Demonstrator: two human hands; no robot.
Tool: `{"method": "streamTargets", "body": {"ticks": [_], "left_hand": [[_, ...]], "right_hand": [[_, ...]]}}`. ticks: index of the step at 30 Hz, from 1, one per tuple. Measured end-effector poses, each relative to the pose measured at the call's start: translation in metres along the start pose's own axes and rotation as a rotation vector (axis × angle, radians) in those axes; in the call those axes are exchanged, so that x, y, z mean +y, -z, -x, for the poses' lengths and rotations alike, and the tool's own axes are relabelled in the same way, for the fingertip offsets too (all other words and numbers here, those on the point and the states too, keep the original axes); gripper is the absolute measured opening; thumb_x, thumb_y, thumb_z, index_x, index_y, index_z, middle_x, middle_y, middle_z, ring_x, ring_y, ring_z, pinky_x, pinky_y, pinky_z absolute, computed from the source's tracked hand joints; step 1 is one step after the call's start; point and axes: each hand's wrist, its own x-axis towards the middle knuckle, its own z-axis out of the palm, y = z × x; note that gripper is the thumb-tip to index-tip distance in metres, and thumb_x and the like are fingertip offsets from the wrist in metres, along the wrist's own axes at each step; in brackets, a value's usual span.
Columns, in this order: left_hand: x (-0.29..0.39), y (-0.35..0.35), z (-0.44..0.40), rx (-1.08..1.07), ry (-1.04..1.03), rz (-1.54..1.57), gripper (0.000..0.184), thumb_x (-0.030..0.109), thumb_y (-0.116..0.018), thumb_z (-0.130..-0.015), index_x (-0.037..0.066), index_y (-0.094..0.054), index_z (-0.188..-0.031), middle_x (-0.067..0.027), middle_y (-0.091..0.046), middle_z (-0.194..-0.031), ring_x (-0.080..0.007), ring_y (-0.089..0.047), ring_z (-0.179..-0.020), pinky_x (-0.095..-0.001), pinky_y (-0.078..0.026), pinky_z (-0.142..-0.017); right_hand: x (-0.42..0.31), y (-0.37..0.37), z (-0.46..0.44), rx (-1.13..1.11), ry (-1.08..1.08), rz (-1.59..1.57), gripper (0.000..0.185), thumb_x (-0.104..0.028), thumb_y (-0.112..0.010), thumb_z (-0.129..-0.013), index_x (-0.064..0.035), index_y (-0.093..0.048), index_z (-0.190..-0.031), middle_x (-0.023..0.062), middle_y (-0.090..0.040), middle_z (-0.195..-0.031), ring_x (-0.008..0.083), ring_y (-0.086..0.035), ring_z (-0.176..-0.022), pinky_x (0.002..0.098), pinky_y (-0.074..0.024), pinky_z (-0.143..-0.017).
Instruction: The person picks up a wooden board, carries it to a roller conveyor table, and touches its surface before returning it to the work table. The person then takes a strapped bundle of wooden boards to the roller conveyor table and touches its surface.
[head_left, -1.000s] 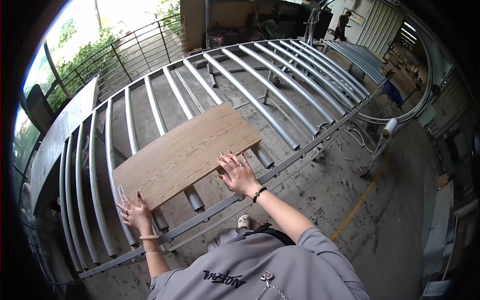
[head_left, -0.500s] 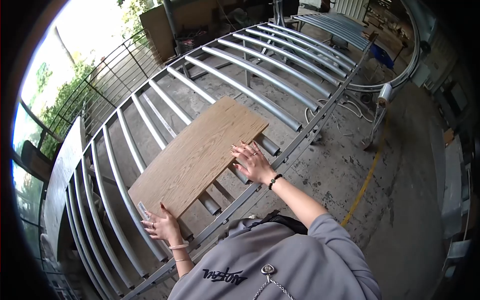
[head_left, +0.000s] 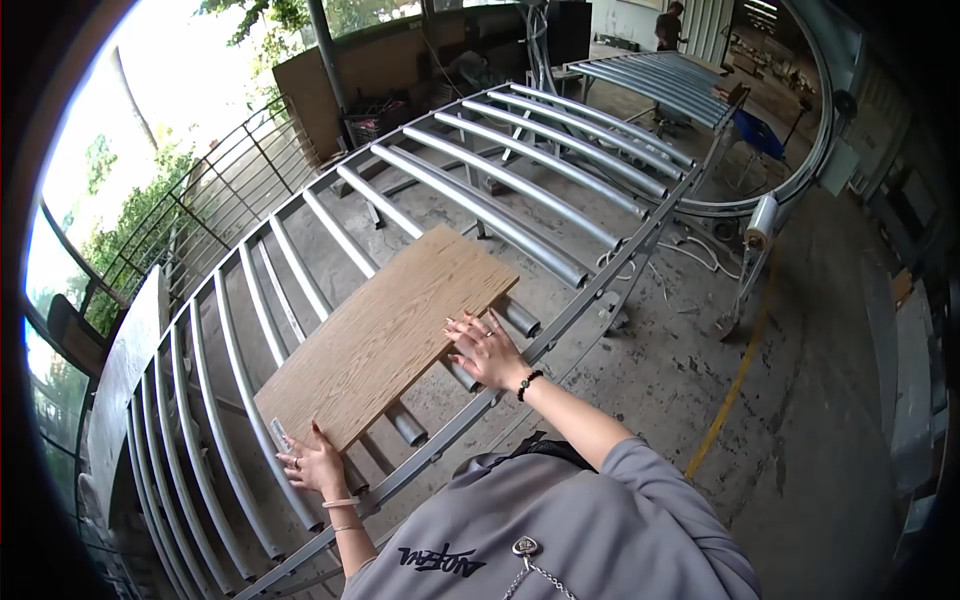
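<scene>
A flat wood-grain board (head_left: 385, 330) lies across the metal rollers of a conveyor (head_left: 560, 258). My left hand (head_left: 312, 466) touches the board's near left corner, fingers spread, beside a small white label (head_left: 278, 430) on its end. On the near long edge, towards the right end, rests my right hand (head_left: 487, 352). Its fingers are apart and lie over the board's top; the thumb is at the edge. Neither hand is closed around the board. Several roller ends show between the board and the near side rail (head_left: 455, 432).
A second roller section (head_left: 655, 85) stands at the back, with a person (head_left: 669, 27) beyond it. A large ring-shaped frame (head_left: 828, 130) and a roll of film (head_left: 762, 218) on a stand are to the right. A pale panel (head_left: 135, 345) leans at the left.
My view has tilted up slightly, so more of the background shows, including the person at the back. Both hands stay on the board, with no clear shift of the board over the rollers.
</scene>
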Motion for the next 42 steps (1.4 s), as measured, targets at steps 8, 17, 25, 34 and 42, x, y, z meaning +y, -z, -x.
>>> {"method": "streamTargets", "body": {"ticks": [8,17,25,34,42], "left_hand": [[0.069,-0.001,0.030,0.029,0.002,-0.045,0.083,0.074,-0.024,-0.085,0.018,-0.024,-0.146,-0.0257,-0.024,-0.146,-0.0469,-0.026,-0.132,-0.0585,-0.021,-0.105],[0.170,0.005,0.082,-0.009,-0.013,-0.060,0.083,0.074,-0.022,-0.085,0.018,-0.023,-0.146,-0.0252,-0.022,-0.147,-0.0480,-0.025,-0.132,-0.0584,-0.021,-0.105],[0.262,-0.005,0.126,-0.012,-0.010,-0.067,0.083,0.075,-0.021,-0.084,0.019,-0.025,-0.146,-0.0262,-0.021,-0.147,-0.0478,-0.025,-0.132,-0.0598,-0.019,-0.104],[0.383,-0.006,0.182,-0.048,-0.024,-0.107,0.085,0.076,-0.018,-0.084,0.019,-0.020,-0.147,-0.0267,-0.022,-0.147,-0.0482,-0.025,-0.132,-0.0608,-0.020,-0.103],[0.476,0.018,0.234,-0.099,-0.071,-0.074,0.086,0.075,-0.020,-0.085,0.016,-0.020,-0.147,-0.0289,-0.022,-0.146,-0.0482,-0.026,-0.131,-0.0591,-0.022,-0.103]], "right_hand": [[0.075,0.020,0.002,-0.053,0.009,0.012,0.055,-0.044,-0.045,-0.091,-0.0169,-0.036,-0.138,0.0013,-0.028,-0.148,0.0238,-0.020,-0.139,0.0538,-0.0112,-0.112],[0.171,0.053,0.003,-0.117,-0.079,0.066,0.057,-0.044,-0.045,-0.091,-0.0182,-0.032,-0.140,0.0009,-0.026,-0.149,0.0229,-0.017,-0.140,0.0529,-0.0113,-0.112],[0.276,0.081,0.010,-0.061,-0.081,-0.010,0.053,-0.041,-0.048,-0.091,-0.0161,-0.036,-0.136,0.0027,-0.030,-0.147,0.0239,-0.019,-0.139,0.0521,-0.0106,-0.113],[0.408,0.119,0.016,-0.042,-0.043,0.024,0.051,-0.037,-0.051,-0.090,-0.0175,-0.037,-0.135,0.0018,-0.031,-0.146,0.0229,-0.019,-0.139,0.0515,-0.0122,-0.113],[0.487,0.140,0.015,0.023,-0.139,0.064,0.049,-0.037,-0.051,-0.090,-0.0143,-0.039,-0.132,0.0016,-0.033,-0.144,0.0249,-0.021,-0.138,0.0501,-0.0112,-0.113]]}}
